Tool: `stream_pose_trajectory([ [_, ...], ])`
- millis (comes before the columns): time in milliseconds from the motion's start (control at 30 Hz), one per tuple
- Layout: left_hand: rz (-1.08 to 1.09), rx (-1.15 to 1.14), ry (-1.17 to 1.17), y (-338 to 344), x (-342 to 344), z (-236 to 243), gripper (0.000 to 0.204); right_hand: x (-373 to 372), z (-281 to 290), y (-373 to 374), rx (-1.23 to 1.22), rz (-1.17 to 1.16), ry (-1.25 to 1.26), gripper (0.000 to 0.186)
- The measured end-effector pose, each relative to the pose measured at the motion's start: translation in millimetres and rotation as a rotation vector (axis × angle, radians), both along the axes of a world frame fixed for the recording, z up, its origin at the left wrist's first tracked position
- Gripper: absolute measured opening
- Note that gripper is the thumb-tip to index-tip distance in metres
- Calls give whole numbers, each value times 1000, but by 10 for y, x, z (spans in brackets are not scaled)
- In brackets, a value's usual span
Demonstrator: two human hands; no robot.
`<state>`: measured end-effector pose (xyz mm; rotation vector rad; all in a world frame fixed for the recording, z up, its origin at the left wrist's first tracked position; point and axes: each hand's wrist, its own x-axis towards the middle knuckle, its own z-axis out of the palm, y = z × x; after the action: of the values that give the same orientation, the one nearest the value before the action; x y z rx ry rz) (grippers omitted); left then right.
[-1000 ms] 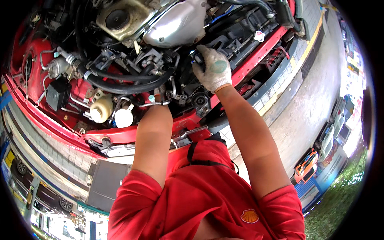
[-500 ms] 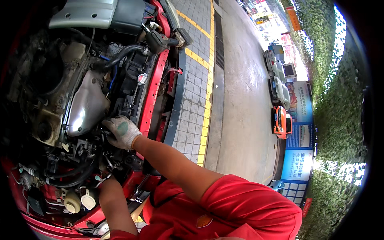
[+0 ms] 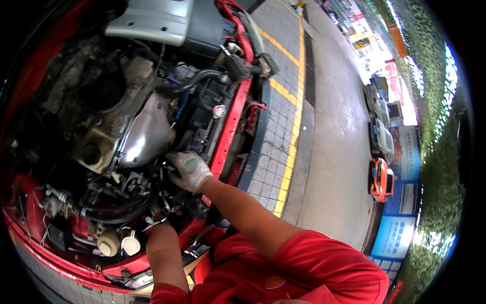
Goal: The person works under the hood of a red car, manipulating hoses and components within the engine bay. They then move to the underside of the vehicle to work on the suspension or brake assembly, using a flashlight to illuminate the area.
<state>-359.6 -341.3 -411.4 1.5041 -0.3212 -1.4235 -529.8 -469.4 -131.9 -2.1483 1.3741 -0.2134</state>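
My right hand, in a whitish glove with a green patch, reaches into the engine bay beside the lower end of a shiny metal heat shield. Its fingers curl round something narrow that I cannot make out. My left forearm goes down between the engine and the red front panel. The left hand itself is hidden among hoses and brackets, so its fingers do not show. A thick black hose curves just left of it. Two fluid reservoirs with pale caps, one cream and one white, stand near that forearm.
A radiator cap sits behind the red crossmember. A grey engine cover lies at the far end. Tiled paving with yellow lines runs alongside. An orange car and other cars are parked farther right.
The whole view has shifted, so the engine bay appears farther right and slightly turned. Relative to the engine, both arms stay in nearly the same places, with the right hand still beside the heat shield.
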Motion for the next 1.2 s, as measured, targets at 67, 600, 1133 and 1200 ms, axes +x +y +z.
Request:
stream_pose_trajectory([
  [67,-25,-23,-40,-8,-91,106,46,-58,-46,49,-22,-6,6,56],
  [600,-48,-142,-428,-153,44,368,48,134,-121,96,-93,-9,107,57],
  [1133,-35,-159,-525,-92,77,396,50,33,-339,150,-185,46,78,62],
  [1200,-29,-167,-542,-102,96,390,50,53,-336,136,-181,48,96,63],
])
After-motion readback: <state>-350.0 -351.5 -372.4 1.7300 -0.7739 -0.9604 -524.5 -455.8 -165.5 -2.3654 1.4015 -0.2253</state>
